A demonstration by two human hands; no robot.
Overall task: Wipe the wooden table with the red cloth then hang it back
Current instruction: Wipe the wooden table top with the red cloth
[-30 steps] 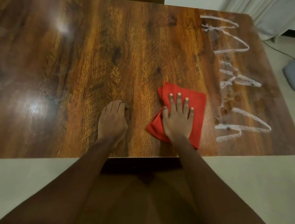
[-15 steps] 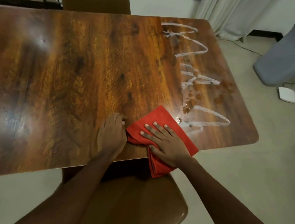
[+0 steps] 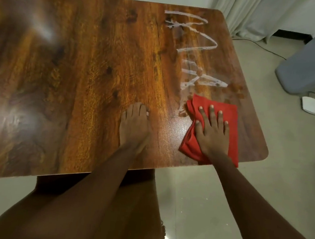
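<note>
Shifted right since half a second ago: folded red cloth [image 3: 227, 114] now near tabletop's [image 3: 82, 55] right front corner, below white smear streaks [image 3: 189, 49]. Right hand [image 3: 211, 132] flat on cloth, fingers [image 3: 211, 114] spread for pressure. Left hand [image 3: 133, 125] braced on bare wood, fingers together, probably for balance.

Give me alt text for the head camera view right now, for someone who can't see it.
A person's right hand presses a red cloth flat on a wooden table, just below white zigzag streaks not yet wiped. The left hand rests on the table beside it. A grey bin stands on the floor.
</note>
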